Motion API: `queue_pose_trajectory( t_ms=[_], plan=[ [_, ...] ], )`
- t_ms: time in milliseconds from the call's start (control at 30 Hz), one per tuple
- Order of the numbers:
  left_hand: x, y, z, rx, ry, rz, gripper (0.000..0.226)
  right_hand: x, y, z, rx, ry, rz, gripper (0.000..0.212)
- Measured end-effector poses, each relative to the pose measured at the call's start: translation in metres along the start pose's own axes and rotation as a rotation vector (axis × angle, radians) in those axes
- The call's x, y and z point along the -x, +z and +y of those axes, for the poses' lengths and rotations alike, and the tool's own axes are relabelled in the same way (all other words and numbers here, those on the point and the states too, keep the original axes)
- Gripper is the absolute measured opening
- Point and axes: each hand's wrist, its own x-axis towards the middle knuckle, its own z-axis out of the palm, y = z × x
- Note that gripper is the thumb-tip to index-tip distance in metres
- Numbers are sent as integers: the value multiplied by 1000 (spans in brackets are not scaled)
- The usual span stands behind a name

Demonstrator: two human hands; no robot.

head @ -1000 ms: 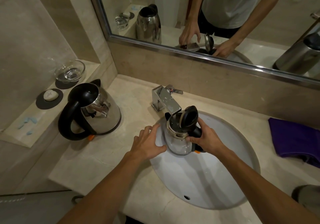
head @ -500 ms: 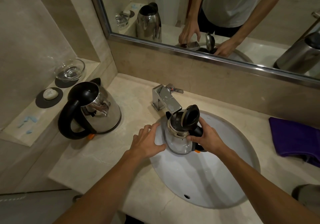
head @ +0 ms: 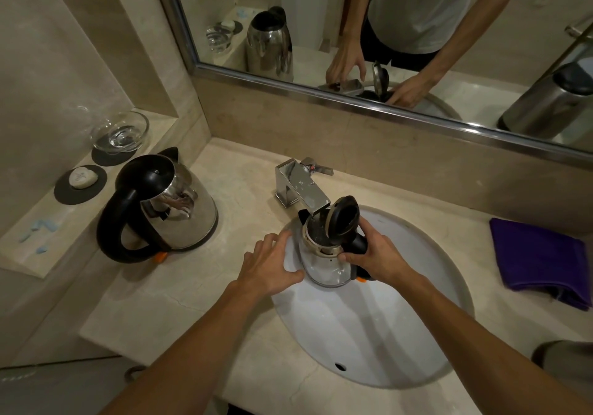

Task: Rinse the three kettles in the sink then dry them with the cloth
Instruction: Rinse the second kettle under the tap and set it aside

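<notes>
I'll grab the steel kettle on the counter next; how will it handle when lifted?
Likely rigid: the kettle has a steel body and thick looped handle. Its polished sides look slippery, so the handle seems the safer hold. The wide base suggests it will resist tipping if nudged.

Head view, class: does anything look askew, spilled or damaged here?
Only pale blue smears on the left ledge, beside the standing kettle; they look like spilled residue. Nothing else stands out.

Beige counter [head: 244, 186]: kettle [head: 170, 202], faucet [head: 301, 186], purple cloth [head: 542, 257]
</notes>
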Motion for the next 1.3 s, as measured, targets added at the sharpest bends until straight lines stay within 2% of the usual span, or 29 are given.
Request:
queue_pose_trajectory(
  t_ms=[733, 1300],
  plan=[
    [-7, -4, 9, -73, 83, 32, 89, 4, 1, 9, -19, 15, 0, 90],
    [-5, -2, 5, -67, 82, 38, 88, 5, 2, 4, -12, 13, 3, 92]
  ],
)
